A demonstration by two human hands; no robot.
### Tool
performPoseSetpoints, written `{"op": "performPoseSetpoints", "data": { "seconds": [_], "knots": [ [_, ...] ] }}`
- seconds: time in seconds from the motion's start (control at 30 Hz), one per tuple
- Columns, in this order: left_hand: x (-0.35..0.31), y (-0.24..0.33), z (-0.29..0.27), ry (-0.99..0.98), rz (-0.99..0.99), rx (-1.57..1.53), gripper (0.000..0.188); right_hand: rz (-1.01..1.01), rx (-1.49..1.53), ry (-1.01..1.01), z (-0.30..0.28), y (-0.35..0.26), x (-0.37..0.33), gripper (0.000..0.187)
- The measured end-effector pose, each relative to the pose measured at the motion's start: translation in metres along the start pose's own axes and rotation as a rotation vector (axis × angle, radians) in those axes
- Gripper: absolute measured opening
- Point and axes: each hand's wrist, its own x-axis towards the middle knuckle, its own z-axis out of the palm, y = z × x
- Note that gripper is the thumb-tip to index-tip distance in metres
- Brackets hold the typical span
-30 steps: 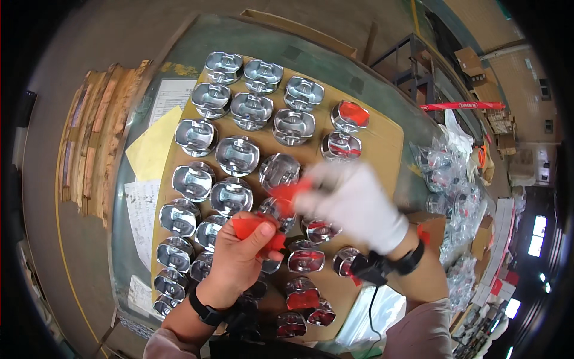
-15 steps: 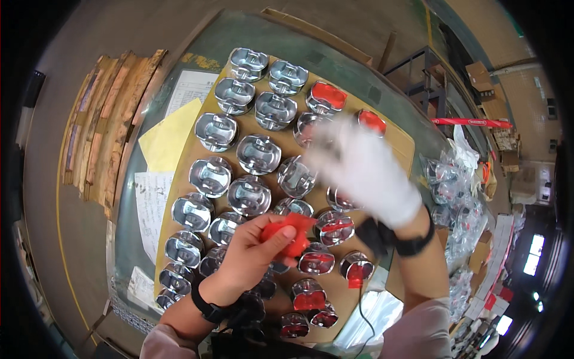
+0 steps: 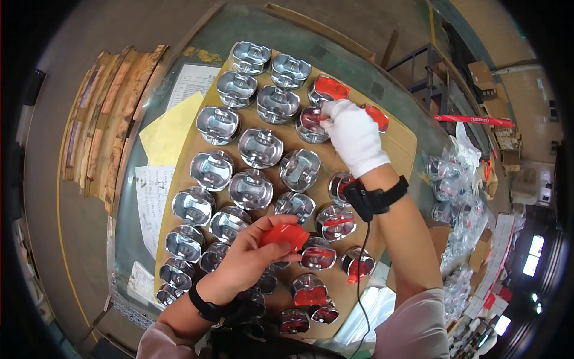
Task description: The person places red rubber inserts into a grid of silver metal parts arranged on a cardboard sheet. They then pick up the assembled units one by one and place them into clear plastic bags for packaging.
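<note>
My bare left hand (image 3: pixel 254 251) is closed on a small stack of red plastic pieces (image 3: pixel 287 236), pinched between thumb and fingers above the metal pistons (image 3: pixel 251 190). On my right hand (image 3: pixel 357 134) is a white glove. Its fingers are pinched together at a piston (image 3: pixel 313 134) at the upper right of the group, where a red piece (image 3: pixel 311 116) lies in the hollow by the fingertips. Beyond that, another red piece (image 3: pixel 332 88) covers part of a piston. Just right of the glove, a further red piece (image 3: pixel 378 118) sits in a piston, partly hidden by my hand.
The pistons stand in rows on a brown cardboard sheet (image 3: pixel 391 149) over a green table (image 3: pixel 412 116). Paper sheets (image 3: pixel 170 134) lie along the left. Wooden pallets (image 3: pixel 113 125) stand beyond the left edge. Plastic-wrapped pistons (image 3: pixel 454 203) are piled at the right. A cable (image 3: pixel 360 287) hangs from my right wrist.
My right hand has stopped its blurred sweep and come down with its fingertips at the upper-right piston. The left hand keeps its red pieces in nearly the same place.
</note>
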Motion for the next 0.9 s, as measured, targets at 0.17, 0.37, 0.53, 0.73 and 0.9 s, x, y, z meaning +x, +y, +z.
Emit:
{"op": "performPoseSetpoints", "data": {
  "seconds": [0.17,0.37,0.53,0.73,0.9],
  "knots": [
    [-0.002,-0.004,-0.005,0.022,-0.028,0.058,0.028,0.119,0.335,0.049,-0.051,-0.049,-0.031,0.022],
    [-0.002,-0.01,-0.007,0.098,0.082,0.197,0.019,0.097,0.722,-0.659,-0.087,-0.072,-0.081,0.03],
    [-0.013,-0.012,-0.012,0.08,-0.001,0.097,0.029,-0.084,0.101,-0.004,-0.069,-0.059,-0.057,0.009],
    [-0.027,-0.016,-0.017,-0.062,-0.015,0.168,0.045,-0.193,-0.035,-0.186,-0.03,-0.068,-0.054,0.012],
    [-0.037,-0.007,-0.006,-0.028,-0.074,0.252,0.028,0.123,0.66,-0.515,-0.093,-0.096,-0.103,0.024]
  ]
}}
